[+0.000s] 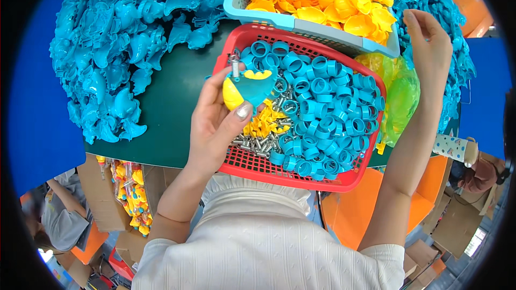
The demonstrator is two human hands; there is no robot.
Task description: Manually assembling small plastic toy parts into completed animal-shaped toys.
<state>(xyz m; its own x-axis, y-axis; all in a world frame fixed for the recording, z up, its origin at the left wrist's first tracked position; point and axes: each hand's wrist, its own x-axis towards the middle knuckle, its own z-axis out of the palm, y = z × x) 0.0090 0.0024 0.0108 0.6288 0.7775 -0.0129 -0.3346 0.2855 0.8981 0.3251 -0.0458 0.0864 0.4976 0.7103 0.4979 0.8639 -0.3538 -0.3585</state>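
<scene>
My left hand (212, 115) is closed around a blue and yellow plastic toy shell (258, 90), its thumb across the lower edge. A silvery metal spring-like piece (235, 66) stands up at the shell's upper left, by the fingertips. The shell is held above the left part of a red basket (349, 185). Up at the right, my right hand (432, 45) is raised beside a heap of small blue plastic parts (427, 0). Its fingers are curled together, and whatever they may hold is hidden.
The red basket holds many blue rings (325, 96), small yellow pieces (266, 123) and metal parts (258, 145). Behind it, a light-blue basket (317, 29) carries yellow shells (344, 0). Blue shells (123, 37) lie heaped at left. A green-yellow plastic bag (400, 96) sits at right.
</scene>
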